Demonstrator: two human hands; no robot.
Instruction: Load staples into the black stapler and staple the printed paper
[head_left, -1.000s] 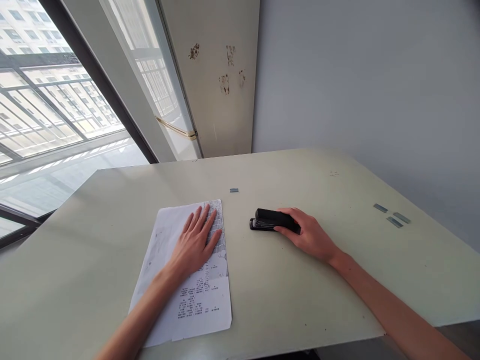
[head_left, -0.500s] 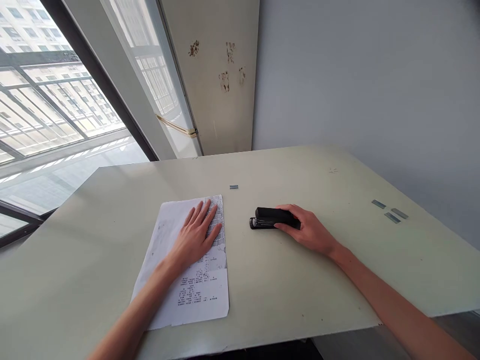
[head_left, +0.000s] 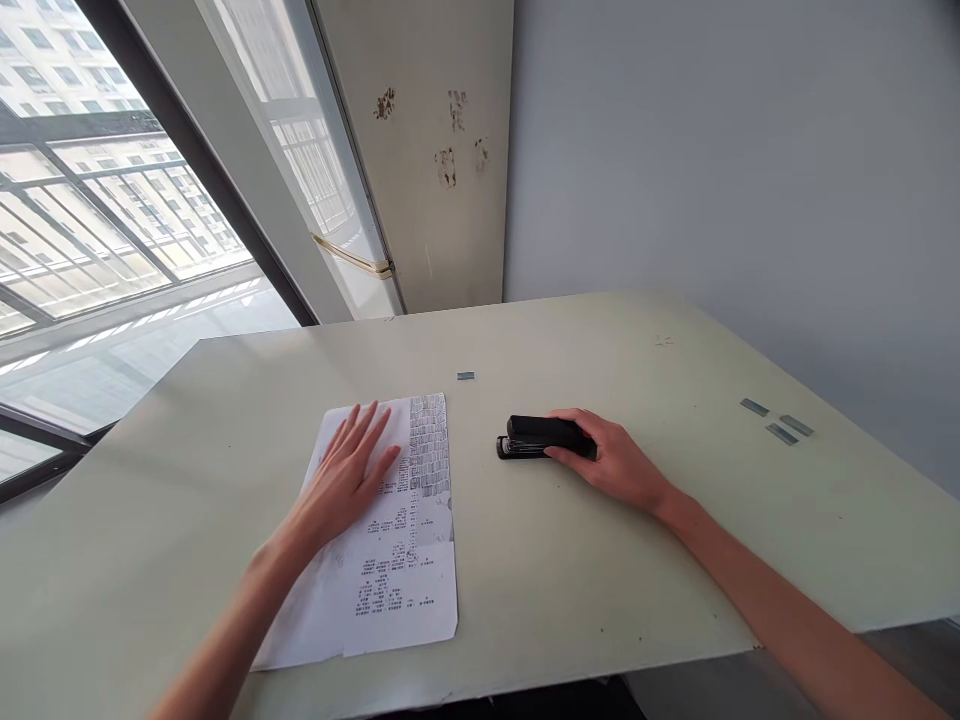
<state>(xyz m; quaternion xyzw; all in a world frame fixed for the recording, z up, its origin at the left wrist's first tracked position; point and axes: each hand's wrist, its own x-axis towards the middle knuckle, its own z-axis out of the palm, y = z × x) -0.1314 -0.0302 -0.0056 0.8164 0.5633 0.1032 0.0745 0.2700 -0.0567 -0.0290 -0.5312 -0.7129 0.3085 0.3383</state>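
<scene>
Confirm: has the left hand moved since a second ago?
Yes. The left hand slid left across the paper, uncovering its dense print block, away from the stapler.

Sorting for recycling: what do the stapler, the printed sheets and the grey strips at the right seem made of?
Stapler: matt black shell, probably plastic or painted metal; a shiny metal rail shows underneath. Printed sheets: thin matt white paper, lying flat, dark print. Grey strips: likely metal staple sticks, dull silvery sheen; too small to be sure.

Stapler (head_left: 536, 438) right of paper (head_left: 405, 540) — both on table (head_left: 570, 600).
</scene>
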